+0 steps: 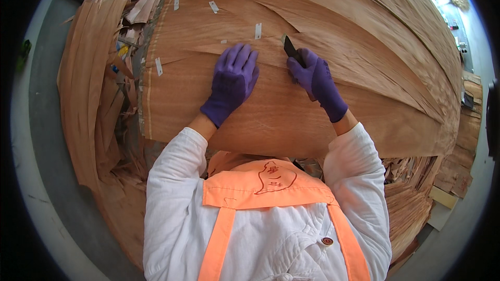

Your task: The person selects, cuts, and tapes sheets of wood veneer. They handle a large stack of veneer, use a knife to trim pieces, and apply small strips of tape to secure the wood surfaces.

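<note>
A large sheet of reddish-brown wood veneer (271,114) lies in front of me, with long creases and splits across its upper part. My left hand (230,80) in a purple glove rests on it left of centre, fingers lying flat and pointing away from me. My right hand (312,78), also gloved in purple, is closed on a knife (289,47) with a dark blade, its tip toward the upper left near a split. Small white tape strips (258,30) are stuck on the sheet, mostly in the upper left.
Loose, torn veneer strips (88,93) are heaped along the left side. More scraps (409,203) lie at the lower right, beside rough boards (453,171). A pale grey floor (41,140) shows at the edges. A pale bristly bundle (457,1) sits at the far upper right.
</note>
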{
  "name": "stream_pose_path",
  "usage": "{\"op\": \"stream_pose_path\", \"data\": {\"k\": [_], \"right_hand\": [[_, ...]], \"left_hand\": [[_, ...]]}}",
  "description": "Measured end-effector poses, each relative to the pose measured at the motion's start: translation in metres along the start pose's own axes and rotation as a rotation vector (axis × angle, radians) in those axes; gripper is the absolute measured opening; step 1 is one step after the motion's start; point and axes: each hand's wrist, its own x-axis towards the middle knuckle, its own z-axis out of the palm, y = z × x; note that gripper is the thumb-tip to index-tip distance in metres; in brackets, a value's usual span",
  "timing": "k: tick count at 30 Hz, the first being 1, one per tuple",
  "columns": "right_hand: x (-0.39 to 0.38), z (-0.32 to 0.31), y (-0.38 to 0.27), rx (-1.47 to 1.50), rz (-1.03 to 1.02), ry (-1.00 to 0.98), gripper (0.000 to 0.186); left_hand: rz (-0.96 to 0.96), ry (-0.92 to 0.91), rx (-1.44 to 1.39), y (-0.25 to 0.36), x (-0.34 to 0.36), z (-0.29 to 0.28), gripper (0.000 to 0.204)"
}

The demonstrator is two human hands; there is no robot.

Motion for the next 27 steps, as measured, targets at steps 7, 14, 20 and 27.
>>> {"op": "stream_pose_path", "data": {"k": [7, 14, 20, 27], "right_hand": [[0.005, 0.003, 0.004, -0.075, -0.061, 0.041, 0.031], [-0.005, 0.010, -0.029, -0.469, -0.177, 0.043, 0.024], [0.009, 0.035, -0.038, -0.601, -0.368, 0.088, 0.015], [0.018, 0.049, -0.047, -0.645, -0.443, 0.100, 0.013]], "left_hand": [[-0.002, 0.001, -0.012, 0.000, 0.004, -0.002, 0.035], [-0.014, 0.017, -0.002, -0.004, 0.001, 0.003, 0.034], [-0.037, 0.048, -0.047, -0.005, 0.000, 0.004, 0.036], [-0.024, 0.035, -0.053, -0.006, -0.002, 0.004, 0.042]]}}
